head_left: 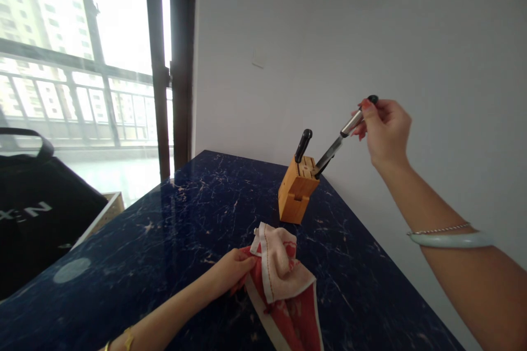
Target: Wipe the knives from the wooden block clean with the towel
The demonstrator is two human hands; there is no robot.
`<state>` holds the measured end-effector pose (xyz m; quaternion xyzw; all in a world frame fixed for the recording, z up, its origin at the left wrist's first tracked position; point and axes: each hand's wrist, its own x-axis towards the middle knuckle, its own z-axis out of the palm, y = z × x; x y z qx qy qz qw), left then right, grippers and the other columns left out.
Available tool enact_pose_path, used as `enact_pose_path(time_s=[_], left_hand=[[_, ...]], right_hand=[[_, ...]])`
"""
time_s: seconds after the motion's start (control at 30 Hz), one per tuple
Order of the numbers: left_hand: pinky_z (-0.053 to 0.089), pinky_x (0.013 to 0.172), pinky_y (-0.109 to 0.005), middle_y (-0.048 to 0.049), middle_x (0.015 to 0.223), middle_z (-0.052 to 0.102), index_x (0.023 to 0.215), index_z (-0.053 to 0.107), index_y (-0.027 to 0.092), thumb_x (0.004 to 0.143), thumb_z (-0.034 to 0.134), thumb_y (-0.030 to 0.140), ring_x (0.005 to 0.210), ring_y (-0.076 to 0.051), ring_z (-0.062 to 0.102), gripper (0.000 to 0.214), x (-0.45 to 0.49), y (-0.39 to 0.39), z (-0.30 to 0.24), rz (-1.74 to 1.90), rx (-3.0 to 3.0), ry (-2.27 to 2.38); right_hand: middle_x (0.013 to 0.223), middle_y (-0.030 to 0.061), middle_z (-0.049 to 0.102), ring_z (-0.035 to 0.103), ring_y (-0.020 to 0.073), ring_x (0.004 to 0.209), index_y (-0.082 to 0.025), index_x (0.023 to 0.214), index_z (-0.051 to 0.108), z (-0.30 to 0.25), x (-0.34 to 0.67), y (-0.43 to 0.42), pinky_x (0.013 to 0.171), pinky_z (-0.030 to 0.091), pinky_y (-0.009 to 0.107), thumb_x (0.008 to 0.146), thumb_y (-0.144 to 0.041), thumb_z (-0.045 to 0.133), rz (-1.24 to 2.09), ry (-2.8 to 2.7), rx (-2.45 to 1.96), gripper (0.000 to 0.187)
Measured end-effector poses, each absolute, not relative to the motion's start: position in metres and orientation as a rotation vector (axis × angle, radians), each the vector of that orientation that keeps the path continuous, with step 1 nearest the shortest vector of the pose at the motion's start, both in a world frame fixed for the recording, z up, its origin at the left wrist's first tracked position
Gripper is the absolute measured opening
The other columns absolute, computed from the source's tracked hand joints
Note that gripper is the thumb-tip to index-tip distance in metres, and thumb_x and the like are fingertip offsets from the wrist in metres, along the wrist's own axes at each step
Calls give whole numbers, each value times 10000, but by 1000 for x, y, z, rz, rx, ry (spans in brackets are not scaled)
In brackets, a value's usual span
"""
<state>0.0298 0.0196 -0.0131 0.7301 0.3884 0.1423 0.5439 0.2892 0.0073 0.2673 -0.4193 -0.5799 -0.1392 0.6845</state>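
My right hand (385,129) is raised above the table, fingers pinched on the steel handle of a knife (343,140). The knife's blade tip sits in a slot of the wooden knife block (295,192). Another black-handled knife (303,145) stands in the block beside it. My left hand (230,273) rests on the dark blue marble table (177,230), fingers closed on a crumpled red and cream cloth (284,279) that lies in front of the block.
A white wall runs along the table's right edge. A black bag (37,208) with a handle stands at the left, beside a light wooden box edge (109,211). A large window with railing fills the far left.
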Motion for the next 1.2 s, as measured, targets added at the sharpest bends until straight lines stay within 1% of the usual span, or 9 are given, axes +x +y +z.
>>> enact_pose_path(time_s=[0.1,0.3,0.5,0.8,0.9,1.2], left_hand=[[183,341,-217,37,291,359,343,364,184,776,356,539,262,-63,300,559,30,20,-14,340,1730,922],[172,332,-215,37,297,368,344,368,181,754,345,597,265,-59,307,584,29,21,-15,337,1736,912],[183,335,-211,36,290,365,333,361,179,764,339,569,252,-57,310,582,29,22,-17,349,1745,901],[175,336,-215,34,276,357,329,363,180,770,336,556,243,-55,282,580,30,20,-14,352,1747,913],[177,328,-210,35,284,363,336,365,179,772,336,541,244,-56,300,568,30,20,-15,350,1745,918],[167,323,-205,40,279,348,334,355,181,767,324,538,243,-57,302,562,30,19,-11,344,1748,911]], right_hand=[[660,2,608,488,61,372,-167,795,522,273,285,-1,300,311,181,788,-361,550,-396,-1281,-879,196],[650,0,608,501,63,388,-165,799,528,270,286,-6,319,342,181,795,-346,543,-392,-1276,-894,182],[684,24,623,500,63,394,-157,821,546,271,290,-10,330,348,189,806,-365,524,-427,-1274,-909,210],[679,21,619,516,67,400,-156,822,548,270,293,-14,327,354,186,799,-357,537,-429,-1269,-924,203],[670,20,617,516,67,391,-152,809,547,270,292,-15,317,348,184,797,-343,541,-425,-1265,-914,192],[666,2,609,497,36,388,-145,818,539,269,291,-16,331,348,154,801,-338,546,-403,-1283,-934,194]])
